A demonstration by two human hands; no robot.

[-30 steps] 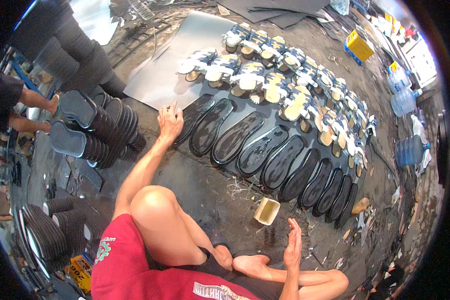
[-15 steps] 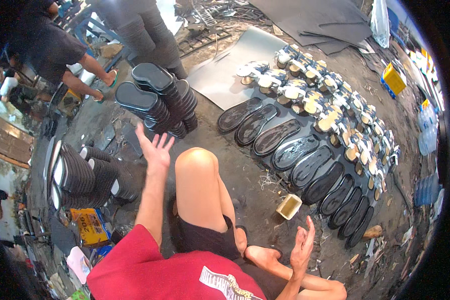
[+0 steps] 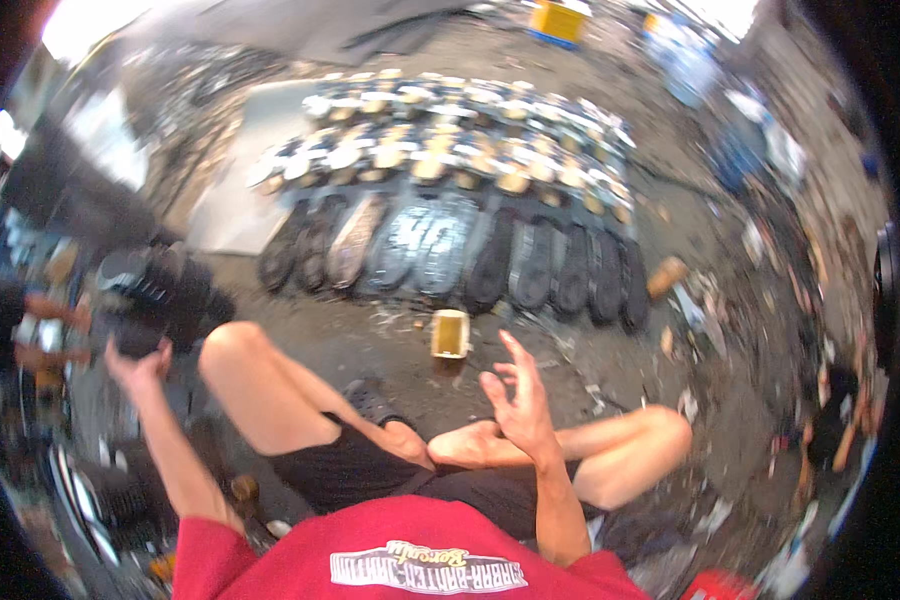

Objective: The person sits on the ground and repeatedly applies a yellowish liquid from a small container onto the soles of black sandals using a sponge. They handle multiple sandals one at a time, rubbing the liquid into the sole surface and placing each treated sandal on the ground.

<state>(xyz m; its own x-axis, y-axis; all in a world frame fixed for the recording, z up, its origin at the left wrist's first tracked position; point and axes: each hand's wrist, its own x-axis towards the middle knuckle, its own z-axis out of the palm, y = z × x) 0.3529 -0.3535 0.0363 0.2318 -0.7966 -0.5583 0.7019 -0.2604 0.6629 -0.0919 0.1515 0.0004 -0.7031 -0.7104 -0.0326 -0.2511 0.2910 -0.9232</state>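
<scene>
My left hand [image 3: 138,368] reaches out to the left with fingers spread, beside stacked black shoe soles [image 3: 155,285]. Blur hides whether it touches them. In front of my lap, my right hand [image 3: 520,405] is raised, its fingers apart and nothing in it. Just beyond it on the ground stands a small squarish pale container [image 3: 451,334] with something yellowish inside. Farther off lies a row of black soles [image 3: 490,258], a few of them glossy as if wet. Behind that row stand several lines of white, dark and tan sandal-like pieces [image 3: 435,160].
A pale sheet [image 3: 232,210] lies left of the row. At the lower left is another stack of soles [image 3: 110,495]. A yellow and blue box [image 3: 558,22] and clear plastic bottles [image 3: 692,75] are at the back. Another person's arms [image 3: 55,330] show at the left edge.
My view has swung to the right, so the rows now lie straight ahead. My left hand stays stretched out beside the stack; my right hand has come up in front of my lap.
</scene>
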